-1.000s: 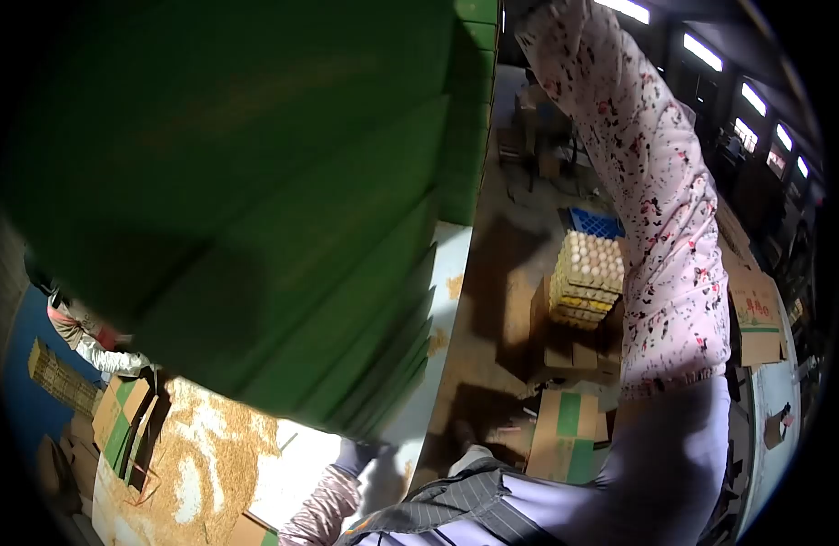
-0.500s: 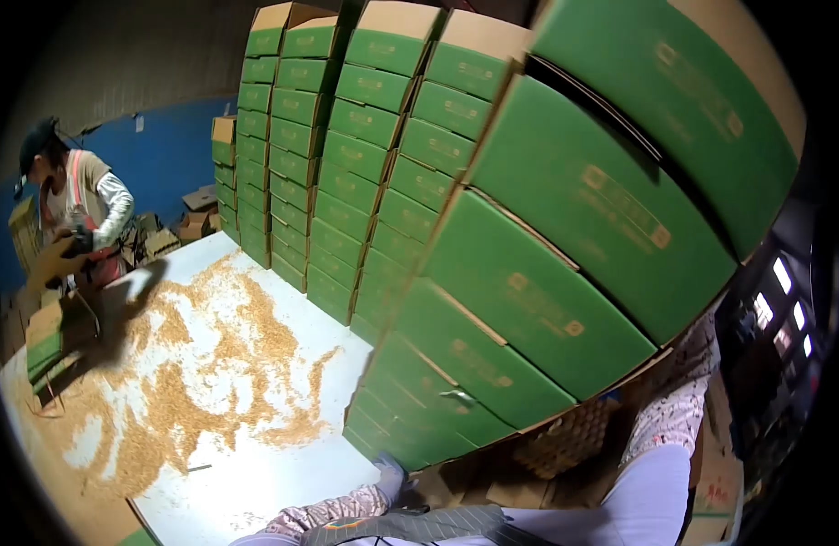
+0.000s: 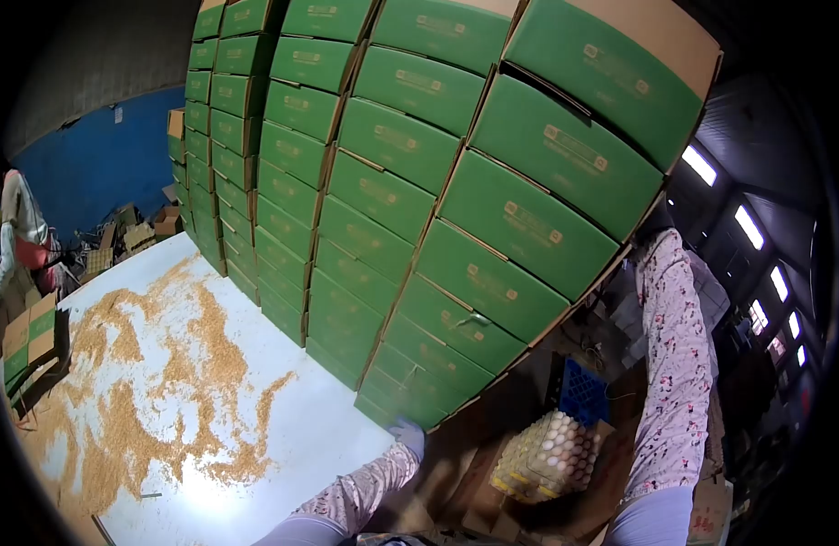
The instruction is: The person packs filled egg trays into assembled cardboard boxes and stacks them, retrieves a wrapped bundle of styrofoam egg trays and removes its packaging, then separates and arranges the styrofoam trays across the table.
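Note:
A tall stack of green and brown cardboard boxes [image 3: 506, 241] stands at the right end of several similar stacks. My left hand [image 3: 408, 437], in a pale glove, rests against the lowest boxes of this stack at the table edge, its fingers stretched out and slightly blurred. My right hand [image 3: 654, 224] reaches up to the right side of the same stack, near the upper boxes. A dark area and the box edge hide most of its fingers, so their shape cannot be made out.
Yellowish shavings [image 3: 201, 355] lie scattered over the white table [image 3: 337, 428]. Below the stack on the right are trays of eggs [image 3: 551, 455] and a blue crate [image 3: 581, 391]. At the far left, another person [image 3: 24, 227] stands by an open box [image 3: 28, 341].
The near stack now stands closer in line with the neighbouring stacks, and my arms are stretched further forward. My view has turned right, showing the egg trays. The other person has shifted left in view.

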A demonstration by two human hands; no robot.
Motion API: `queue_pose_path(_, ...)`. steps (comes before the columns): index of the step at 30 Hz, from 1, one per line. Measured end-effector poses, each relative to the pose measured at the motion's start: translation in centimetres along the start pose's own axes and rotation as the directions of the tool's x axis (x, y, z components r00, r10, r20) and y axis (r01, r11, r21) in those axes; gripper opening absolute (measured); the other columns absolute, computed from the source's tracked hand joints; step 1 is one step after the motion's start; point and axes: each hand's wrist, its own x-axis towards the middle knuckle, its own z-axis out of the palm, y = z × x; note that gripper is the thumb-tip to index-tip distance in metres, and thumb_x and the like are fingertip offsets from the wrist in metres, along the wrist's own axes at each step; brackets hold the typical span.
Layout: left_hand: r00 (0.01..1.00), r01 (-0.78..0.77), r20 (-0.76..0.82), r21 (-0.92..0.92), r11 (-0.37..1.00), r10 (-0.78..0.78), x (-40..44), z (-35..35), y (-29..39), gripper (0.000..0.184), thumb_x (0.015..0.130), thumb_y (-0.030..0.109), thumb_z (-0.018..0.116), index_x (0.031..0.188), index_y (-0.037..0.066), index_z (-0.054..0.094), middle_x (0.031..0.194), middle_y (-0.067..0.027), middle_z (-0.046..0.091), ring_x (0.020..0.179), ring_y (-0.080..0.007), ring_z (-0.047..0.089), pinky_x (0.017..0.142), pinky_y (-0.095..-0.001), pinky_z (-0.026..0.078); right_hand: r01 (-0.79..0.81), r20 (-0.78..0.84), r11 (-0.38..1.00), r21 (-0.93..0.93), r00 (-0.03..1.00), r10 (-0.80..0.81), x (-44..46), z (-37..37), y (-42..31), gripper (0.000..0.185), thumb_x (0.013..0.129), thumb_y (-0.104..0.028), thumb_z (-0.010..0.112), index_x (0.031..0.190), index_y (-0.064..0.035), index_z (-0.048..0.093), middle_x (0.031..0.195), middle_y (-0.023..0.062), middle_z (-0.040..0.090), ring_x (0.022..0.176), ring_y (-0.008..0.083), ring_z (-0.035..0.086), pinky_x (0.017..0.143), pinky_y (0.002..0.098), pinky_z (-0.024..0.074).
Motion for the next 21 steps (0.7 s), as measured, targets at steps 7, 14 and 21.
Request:
queue_pose_path(7, 0.996, -0.065, -0.071, -0.047, 0.997, 0.061, 4.6, -2.1, -0.1, 0.041, 0.084, 0.014, 0.054, 0.12, -0.004, 0.059, 0.123, -0.0299, 0.055, 0.1, -0.0489, 0.057, 0.073, -0.0638, 0.049, 0.067, 0.051, 0.997, -0.034, 0.997, -0.065, 1.3, 1.6, 3.8, 0.065, 0.093, -0.06, 0.043, 0.125, -0.0048, 0.053, 0.104, 0.0107, 0.063, 0.092, 0.0222, 0.059, 0.083, 0.0341, 0.05)
queue_pose_path(14, 0.883, 0.146, 0.004, -0.953, -0.266, 0.469, 1.2, -17.4, -18.6, 0.042, 0.097, 0.04, 0.043, 0.109, 0.003, 0.061, 0.096, -0.0152, 0.064, 0.077, -0.0284, 0.062, 0.076, -0.0428, 0.05, 0.232, -0.002, 0.961, -0.149, 0.972, -0.235, 1.1, 2.9, 5.9, 0.069, 0.093, -0.061, 0.042, 0.121, 0.0007, 0.054, 0.096, 0.0122, 0.063, 0.082, 0.0202, 0.057, 0.076, 0.0322, 0.048)
queue_pose_path(21, -0.323, -0.769, -0.938, 0.181, 0.613, -0.128, 7.7, -60.6, -37.8, 0.024, 0.092, 0.011, 0.051, 0.112, 0.001, 0.056, 0.105, -0.0172, 0.058, 0.097, -0.0342, 0.054, 0.086, -0.0371, 0.043, 0.327, -0.118, 0.839, -0.435, 0.903, -0.413, 2.4, 7.3, 9.4, 0.053, 0.094, -0.036, 0.035, 0.128, 0.0031, 0.048, 0.121, 0.0228, 0.049, 0.112, 0.0298, 0.045, 0.097, 0.0371, 0.0366)
